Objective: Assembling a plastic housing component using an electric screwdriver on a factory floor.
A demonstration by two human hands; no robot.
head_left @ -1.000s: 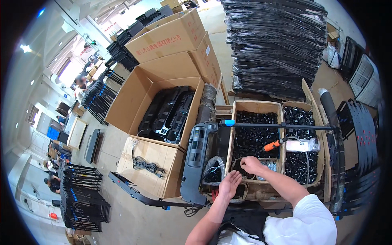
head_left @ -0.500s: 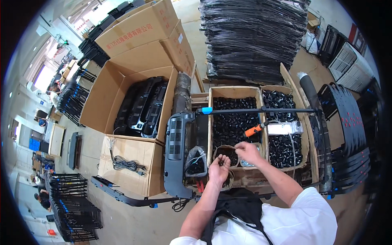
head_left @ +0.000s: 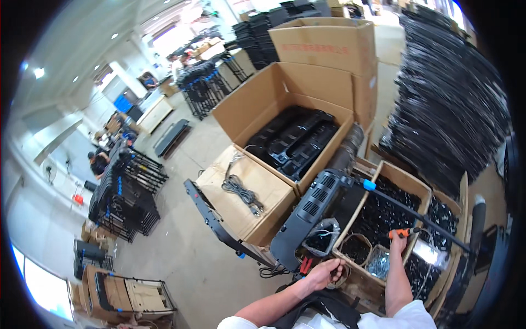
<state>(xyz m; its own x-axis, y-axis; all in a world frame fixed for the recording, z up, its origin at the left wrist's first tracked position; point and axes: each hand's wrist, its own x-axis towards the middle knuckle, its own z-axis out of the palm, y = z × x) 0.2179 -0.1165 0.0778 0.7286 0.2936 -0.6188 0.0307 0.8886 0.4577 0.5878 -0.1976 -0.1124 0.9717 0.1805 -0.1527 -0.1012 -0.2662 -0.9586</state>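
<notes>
My right hand (head_left: 398, 245) reaches up over a cardboard box of small black parts (head_left: 383, 211) and closes on an orange-handled tool (head_left: 404, 232) lying there. My left hand (head_left: 323, 272) sits lower, fingers curled by a small round cup (head_left: 341, 278) at the box's near edge; what is in the fingers is hidden. Between the hands lie a round tub of dark parts (head_left: 356, 249) and a clear bag of shiny screws (head_left: 378, 264). A long black panel with vent grilles (head_left: 312, 211) lies to the left of the box.
A black rod with a blue end (head_left: 370, 185) crosses above the parts box. A large open carton of black moulded pieces (head_left: 296, 140) and a closed carton with a coiled cable (head_left: 244, 192) stand behind. Stacked black panels (head_left: 455, 109) rise at right. Racks (head_left: 126, 192) and a person (head_left: 98, 162) are far left.
The view has swung to the left. My right hand has moved up from the near edge of the box onto the orange-handled tool. My left hand has dropped lower and curled its fingers.
</notes>
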